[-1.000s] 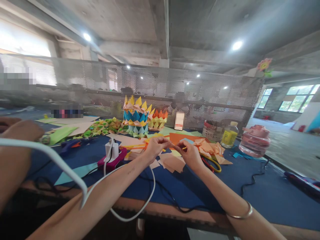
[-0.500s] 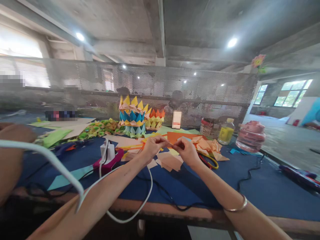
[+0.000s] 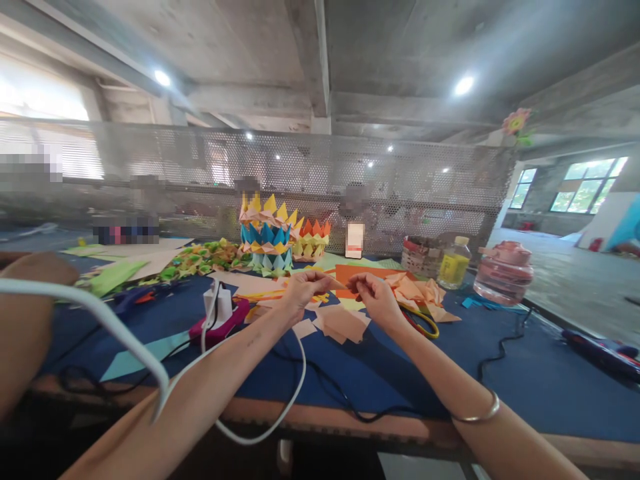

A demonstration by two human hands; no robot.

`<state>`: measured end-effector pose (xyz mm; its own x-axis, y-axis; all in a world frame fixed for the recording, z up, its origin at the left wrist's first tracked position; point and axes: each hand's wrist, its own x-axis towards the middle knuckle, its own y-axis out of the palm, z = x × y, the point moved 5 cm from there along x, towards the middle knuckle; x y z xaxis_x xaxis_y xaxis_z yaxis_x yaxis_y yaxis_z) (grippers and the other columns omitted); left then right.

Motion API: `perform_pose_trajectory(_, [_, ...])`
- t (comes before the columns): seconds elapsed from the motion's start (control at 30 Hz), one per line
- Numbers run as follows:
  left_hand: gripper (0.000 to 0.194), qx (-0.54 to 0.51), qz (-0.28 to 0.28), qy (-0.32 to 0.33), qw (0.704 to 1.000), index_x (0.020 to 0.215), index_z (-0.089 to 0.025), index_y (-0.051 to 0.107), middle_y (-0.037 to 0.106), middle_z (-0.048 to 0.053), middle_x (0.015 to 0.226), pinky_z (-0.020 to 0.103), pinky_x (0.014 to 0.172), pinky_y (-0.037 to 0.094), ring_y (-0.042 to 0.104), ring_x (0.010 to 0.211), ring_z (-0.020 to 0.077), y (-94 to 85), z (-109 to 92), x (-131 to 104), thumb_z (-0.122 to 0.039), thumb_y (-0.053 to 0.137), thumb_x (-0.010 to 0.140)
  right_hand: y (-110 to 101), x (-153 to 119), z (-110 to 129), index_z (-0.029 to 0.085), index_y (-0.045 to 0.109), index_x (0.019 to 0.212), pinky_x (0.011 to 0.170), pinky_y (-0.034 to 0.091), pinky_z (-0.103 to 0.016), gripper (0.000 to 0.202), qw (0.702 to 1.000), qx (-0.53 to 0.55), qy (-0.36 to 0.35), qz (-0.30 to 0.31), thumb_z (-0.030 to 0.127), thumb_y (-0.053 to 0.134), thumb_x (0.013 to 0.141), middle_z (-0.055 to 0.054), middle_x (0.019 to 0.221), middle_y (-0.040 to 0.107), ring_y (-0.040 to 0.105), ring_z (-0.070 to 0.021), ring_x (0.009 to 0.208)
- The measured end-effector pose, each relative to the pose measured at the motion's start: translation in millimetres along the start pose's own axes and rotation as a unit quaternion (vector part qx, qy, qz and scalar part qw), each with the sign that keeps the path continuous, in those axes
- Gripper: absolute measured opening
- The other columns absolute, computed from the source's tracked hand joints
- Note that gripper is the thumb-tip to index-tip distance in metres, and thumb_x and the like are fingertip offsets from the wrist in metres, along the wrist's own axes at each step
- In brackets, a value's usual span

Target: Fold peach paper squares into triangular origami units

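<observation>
My left hand (image 3: 303, 295) pinches a small piece of peach paper (image 3: 339, 285) between thumb and fingers, above the middle of the table. Curled fingers of my right hand (image 3: 377, 297) close at the paper's other end; the exact grip there is partly hidden. Below both hands lies a stack of cut peach paper pieces (image 3: 343, 323). Crumpled, folded peach papers (image 3: 417, 291) are just beyond my right hand, with yellow-handled scissors (image 3: 425, 325) beside them. An orange sheet (image 3: 370, 272) lies behind the hands.
Folded-paper crowns (image 3: 267, 241) stand at the back, near a lit phone (image 3: 354, 240). A yellow bottle (image 3: 454, 263) and a pink water jug (image 3: 504, 272) stand right. A magenta power strip (image 3: 220, 327) with cables is left. Another person's arm (image 3: 25, 333) is at far left.
My hands have moved slightly apart, and more of the peach paper shows between them. The right fingers look more curled. The view has shifted a little.
</observation>
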<state>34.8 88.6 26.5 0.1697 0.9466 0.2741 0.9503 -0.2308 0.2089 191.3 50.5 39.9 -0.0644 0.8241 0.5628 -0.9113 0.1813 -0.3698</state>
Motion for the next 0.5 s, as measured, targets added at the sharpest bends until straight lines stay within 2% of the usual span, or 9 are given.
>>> perform_pose_trajectory(0.13, [0.026, 0.026, 0.008, 0.008, 1.000, 0.064, -0.013, 0.067, 0.064, 0.003, 0.063, 0.024, 0.060, 0.040, 0.052, 0.057, 0.0108, 2.0, -2, -2, -0.034, 0.075, 0.052, 2, -2, 2, 0.016, 0.060, 0.088, 0.061, 0.045, -0.025, 0.027, 0.999, -0.044, 0.006, 0.008, 0.038, 0.044, 0.084, -0.006, 0.085, 0.065, 0.058, -0.0158, 0.076])
perform_pose_trajectory(0.3, [0.025, 0.064, 0.070, 0.027, 0.995, 0.063, -0.013, 0.067, 0.064, 0.004, 0.061, 0.024, 0.058, 0.039, 0.052, 0.058, 0.0119, 13.5, -5, -9, -0.035, 0.074, 0.054, 11, -8, 10, 0.016, 0.063, 0.084, 0.062, 0.044, -0.025, 0.032, 0.996, -0.067, -0.009, 0.054, 0.045, 0.053, 0.078, -0.004, 0.078, 0.066, 0.059, -0.0159, 0.072])
perform_pose_trajectory(0.5, [0.026, 0.072, 0.104, 0.037, 0.991, 0.065, -0.012, 0.069, 0.062, 0.003, 0.061, 0.022, 0.055, 0.036, 0.048, 0.056, 0.0095, 18.5, -3, -11, -0.036, 0.073, 0.056, 8, -7, 9, 0.016, 0.062, 0.069, 0.052, 0.040, -0.023, 0.034, 0.991, -0.121, -0.033, 0.037, 0.049, 0.055, 0.076, -0.002, 0.063, 0.060, 0.052, -0.0130, 0.058])
